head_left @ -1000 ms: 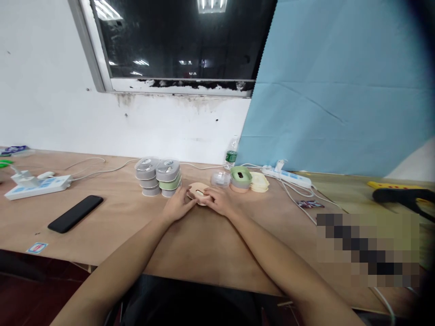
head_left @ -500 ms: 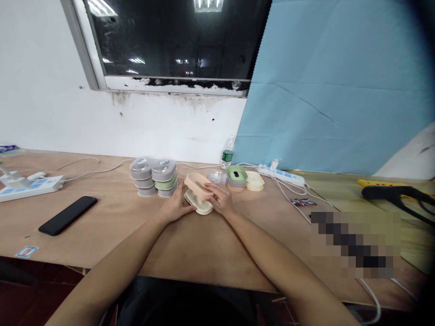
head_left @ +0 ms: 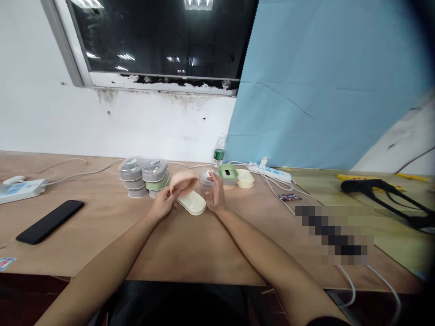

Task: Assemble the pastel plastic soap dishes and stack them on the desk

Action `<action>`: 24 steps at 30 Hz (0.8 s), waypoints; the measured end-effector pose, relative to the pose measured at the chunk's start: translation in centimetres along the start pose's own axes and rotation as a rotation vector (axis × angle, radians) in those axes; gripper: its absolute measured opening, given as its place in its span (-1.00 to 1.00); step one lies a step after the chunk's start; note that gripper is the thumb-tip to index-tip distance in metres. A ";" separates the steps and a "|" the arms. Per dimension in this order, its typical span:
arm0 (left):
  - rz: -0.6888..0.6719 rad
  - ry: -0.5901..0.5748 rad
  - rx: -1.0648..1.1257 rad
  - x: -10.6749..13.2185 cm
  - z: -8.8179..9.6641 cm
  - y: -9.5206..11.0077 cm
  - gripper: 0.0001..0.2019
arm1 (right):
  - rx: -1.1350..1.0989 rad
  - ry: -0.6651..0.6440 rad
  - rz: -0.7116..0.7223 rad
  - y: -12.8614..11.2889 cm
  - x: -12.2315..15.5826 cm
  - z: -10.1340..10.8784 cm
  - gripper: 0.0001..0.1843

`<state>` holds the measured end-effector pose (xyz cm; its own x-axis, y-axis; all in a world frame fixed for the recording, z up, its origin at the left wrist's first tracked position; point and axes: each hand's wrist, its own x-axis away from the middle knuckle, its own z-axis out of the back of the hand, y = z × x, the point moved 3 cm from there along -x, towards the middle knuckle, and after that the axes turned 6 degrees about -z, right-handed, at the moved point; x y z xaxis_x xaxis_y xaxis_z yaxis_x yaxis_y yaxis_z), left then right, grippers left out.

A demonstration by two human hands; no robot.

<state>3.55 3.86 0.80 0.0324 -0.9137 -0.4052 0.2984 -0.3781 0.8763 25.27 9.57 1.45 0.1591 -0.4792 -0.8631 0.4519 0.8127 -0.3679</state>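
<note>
My left hand (head_left: 163,203) grips a peach oval box shell (head_left: 183,179), tilted up and smeared by motion. Below it on the table lies a cream oval tray (head_left: 193,203) with rounded ends. Just right of that tray my right hand (head_left: 215,195) is raised, its fingers apart and holding nothing. Behind those fingers sit clear plastic pieces (head_left: 204,178), partly covered by the hand. Beside them stands a green box part (head_left: 228,172) with a dark spot inside, stacked on other parts. A small pile of cream trays (head_left: 245,178) is to its right.
Stacked grey and green lidded boxes (head_left: 142,174) stand left of my hands. A black phone (head_left: 50,221) lies farther left, near a power strip (head_left: 22,191). At the back are a water bottle (head_left: 219,151) and another power strip (head_left: 272,172) with trailing cables.
My right hand has let go of the peach shell and moved slightly away, fingers opening. My left hand now holds the shell, lifted and tilted off the cream tray. The view has shifted right.
</note>
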 end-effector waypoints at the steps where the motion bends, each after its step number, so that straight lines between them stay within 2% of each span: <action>1: 0.025 0.020 0.033 0.0 -0.1 0.0 -0.68 | 0.038 -0.005 0.040 -0.1 0.1 0.0 -0.27; 3: 0.054 0.028 0.076 0.2 -0.2 0.1 -0.60 | 0.092 -0.103 0.153 -0.8 0.3 -0.4 -0.34; 5: 0.052 -0.034 0.105 0.4 -0.5 0.5 -0.56 | 0.126 -0.279 0.290 -2.0 0.4 -1.2 -0.46; 7: 0.047 -0.100 0.127 0.5 -0.6 0.9 -0.51 | 0.164 -0.387 0.359 -3.1 0.3 -1.8 -0.61; 10: 0.056 -0.129 0.141 0.6 -0.6 1.3 -0.46 | 0.222 -0.396 0.353 -3.8 -0.1 -2.0 -0.77; 14: 0.059 -0.204 0.157 0.8 -1.1 1.1 -0.44 | 0.225 -0.396 0.398 -3.4 -0.4 -1.7 -0.70; 17: -0.002 -0.247 0.106 1.2 -1.3 1.2 -0.43 | 0.273 -0.275 0.335 -1.7 -1.0 -0.5 -0.66; 21: -0.148 -0.270 -0.253 1.6 -1.0 2.1 -0.44 | 0.409 0.096 0.045 2.9 -2.0 3.3 -0.72; 24: -0.185 -0.288 -0.383 1.7 -0.8 2.6 -0.51 | 0.488 0.226 -0.108 6.4 -2.2 6.0 -0.74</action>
<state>5.15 1.47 2.24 -0.3023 -0.8612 -0.4087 0.6041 -0.5047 0.6167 33.06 13.86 3.02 -0.0789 -0.4250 -0.9018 0.8185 0.4888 -0.3019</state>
